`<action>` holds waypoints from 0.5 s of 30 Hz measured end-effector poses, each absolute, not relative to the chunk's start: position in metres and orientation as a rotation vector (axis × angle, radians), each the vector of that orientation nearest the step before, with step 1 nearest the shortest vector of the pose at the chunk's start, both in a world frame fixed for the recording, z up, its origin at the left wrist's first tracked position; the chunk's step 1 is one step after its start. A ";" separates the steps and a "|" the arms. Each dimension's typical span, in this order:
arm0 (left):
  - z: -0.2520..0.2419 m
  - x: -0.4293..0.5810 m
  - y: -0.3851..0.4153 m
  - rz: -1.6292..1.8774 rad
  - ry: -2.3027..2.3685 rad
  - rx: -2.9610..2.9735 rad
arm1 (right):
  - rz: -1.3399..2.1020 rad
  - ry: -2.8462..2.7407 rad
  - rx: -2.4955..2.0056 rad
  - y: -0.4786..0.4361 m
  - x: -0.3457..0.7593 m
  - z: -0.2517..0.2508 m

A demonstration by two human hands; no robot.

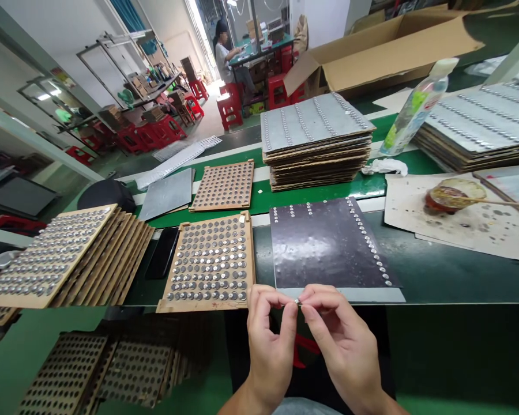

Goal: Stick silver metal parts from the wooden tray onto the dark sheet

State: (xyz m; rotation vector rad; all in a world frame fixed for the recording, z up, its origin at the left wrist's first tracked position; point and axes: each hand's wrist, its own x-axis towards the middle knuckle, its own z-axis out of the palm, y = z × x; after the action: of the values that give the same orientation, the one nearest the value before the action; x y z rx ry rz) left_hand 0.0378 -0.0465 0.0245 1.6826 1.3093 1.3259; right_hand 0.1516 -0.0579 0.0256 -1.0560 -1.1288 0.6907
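Observation:
My left hand (271,340) and my right hand (343,340) meet just in front of the table edge, thumbs and fingertips pinched together. Between them is a tiny shiny metal piece (297,301), mostly covered by the fingertips, so its kind is unclear. Beyond my hands lies a dark sheet (324,248) bearing small round metal pieces in a long row at its right and short rows along its far edge. To the left sits a wooden board (211,259) with a grid of round dark discs, many topped by small shiny pieces.
A phone (162,253) lies between that board and leaning stacked boards (86,259). Farther back are another disc board (224,184), a pile of sheets (318,138) and a bottle (418,109). At right, a bowl of brown liquid (447,199) holds a stick. A seated person (229,55) is far off.

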 end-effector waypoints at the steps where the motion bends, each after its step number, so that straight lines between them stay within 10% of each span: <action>1: 0.024 0.037 -0.047 1.320 1.302 1.668 | 0.707 -1.099 -1.053 -0.059 0.151 0.026; 15: 0.024 0.037 -0.048 1.288 1.221 1.582 | 0.975 -0.831 -1.002 -0.066 0.148 0.026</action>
State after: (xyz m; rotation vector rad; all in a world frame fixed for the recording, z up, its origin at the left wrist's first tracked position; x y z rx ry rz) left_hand 0.0370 -0.0479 0.0236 1.5825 1.2208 1.2882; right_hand 0.1476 -0.0656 0.0258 -1.0015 -0.8306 0.9747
